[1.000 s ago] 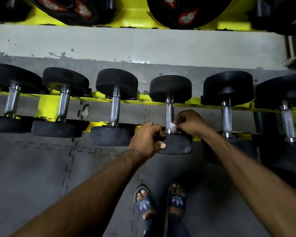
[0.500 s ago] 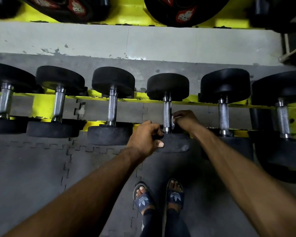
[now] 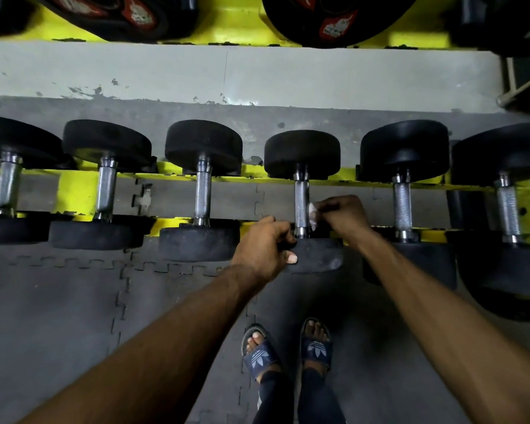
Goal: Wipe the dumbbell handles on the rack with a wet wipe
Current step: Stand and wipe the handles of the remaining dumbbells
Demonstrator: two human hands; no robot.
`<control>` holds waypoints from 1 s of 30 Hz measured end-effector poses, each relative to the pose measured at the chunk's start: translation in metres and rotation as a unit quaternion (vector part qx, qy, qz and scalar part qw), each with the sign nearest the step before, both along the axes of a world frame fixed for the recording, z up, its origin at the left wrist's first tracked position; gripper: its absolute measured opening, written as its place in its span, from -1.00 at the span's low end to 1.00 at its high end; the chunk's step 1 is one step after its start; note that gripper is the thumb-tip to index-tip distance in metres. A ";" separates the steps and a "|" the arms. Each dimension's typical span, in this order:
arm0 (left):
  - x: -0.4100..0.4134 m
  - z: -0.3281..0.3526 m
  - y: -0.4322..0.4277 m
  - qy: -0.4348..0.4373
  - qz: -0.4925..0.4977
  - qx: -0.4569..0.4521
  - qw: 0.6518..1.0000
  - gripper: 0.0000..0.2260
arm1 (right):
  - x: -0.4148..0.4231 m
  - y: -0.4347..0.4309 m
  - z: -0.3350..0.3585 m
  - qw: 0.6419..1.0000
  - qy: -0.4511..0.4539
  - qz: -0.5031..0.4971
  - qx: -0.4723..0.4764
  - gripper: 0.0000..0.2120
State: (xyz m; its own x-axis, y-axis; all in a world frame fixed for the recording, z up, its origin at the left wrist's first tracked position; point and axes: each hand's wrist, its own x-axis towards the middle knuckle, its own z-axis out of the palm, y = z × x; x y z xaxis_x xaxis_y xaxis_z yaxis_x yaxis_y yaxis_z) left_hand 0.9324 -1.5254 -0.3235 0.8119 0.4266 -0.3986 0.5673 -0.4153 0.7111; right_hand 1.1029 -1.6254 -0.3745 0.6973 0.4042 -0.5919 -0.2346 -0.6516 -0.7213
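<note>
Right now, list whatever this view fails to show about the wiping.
Head view only:
wet wipe: mostly hidden in the right hand; a white corner shows.
handle: underside faces away from the camera.
left hand: fingertips hidden behind the near dumbbell head it grips.
leftmost dumbbell: cut by the left edge.
plate labels: too blurred to read.

Six dumbbells [image 3: 302, 154] lay in a row across the middle of the frame. Two red-labelled plates [image 3: 334, 19] showed along the top. Lower down were two hands [image 3: 263, 246], one white wipe [image 3: 312, 211] and two sandals [image 3: 259, 353].
</note>
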 end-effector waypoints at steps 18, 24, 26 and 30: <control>-0.005 -0.015 -0.013 -0.035 0.054 0.011 0.998 -0.73 | -0.004 0.028 0.030 0.802 -0.242 0.533 -0.116 -0.94; -0.008 -0.025 -0.019 -0.062 0.078 0.010 0.995 -0.79 | -0.002 0.038 0.036 0.720 -0.340 0.595 -0.112 -0.95; -0.010 -0.027 -0.023 -0.067 0.079 0.017 0.994 -0.81 | 0.001 0.046 0.034 0.708 -0.379 0.583 -0.123 -0.96; -0.010 -0.027 -0.024 -0.073 0.079 0.037 0.994 -0.84 | -0.009 0.059 0.041 0.655 -0.374 0.638 -0.154 -0.78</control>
